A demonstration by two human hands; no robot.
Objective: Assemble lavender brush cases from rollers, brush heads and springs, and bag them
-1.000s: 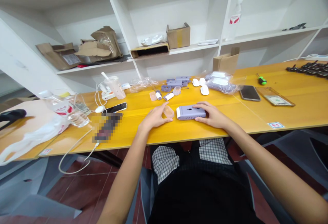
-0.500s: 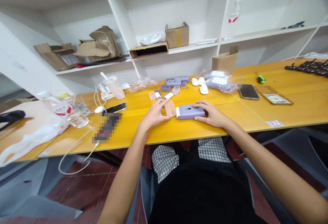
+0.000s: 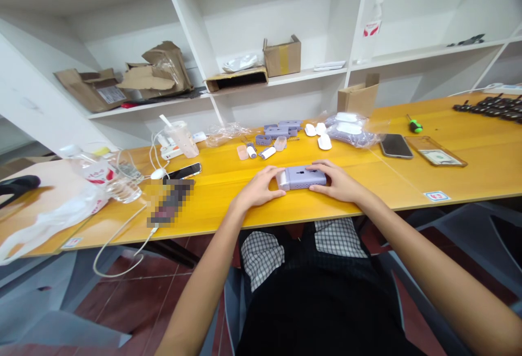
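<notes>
In the head view, a purple handheld device (image 3: 299, 178) with slots on top and small holes along its side lies flat on the table. My right hand (image 3: 337, 183) grips its right end, fingers on the far side and thumb on the near side. A clear cap (image 3: 281, 180) covers the white left end of the device. My left hand (image 3: 261, 188) is shut on this cap, holding it between thumb and fingers. Behind them lie two white rollers (image 3: 268, 152), translucent caps (image 3: 242, 152) and several purple casing parts (image 3: 281, 130).
White oval pieces (image 3: 324, 142) lie near a plastic bag (image 3: 353, 130) of purple parts. To the right are a phone (image 3: 396, 146), a phone case (image 3: 437, 151) and a green-handled screwdriver (image 3: 415, 126). A cup (image 3: 184, 138), cables and a bottle (image 3: 104, 175) occupy the left.
My left hand has moved right with the clear cap, from a gap beside the device onto its white end. My right hand and the device have stayed in place.
</notes>
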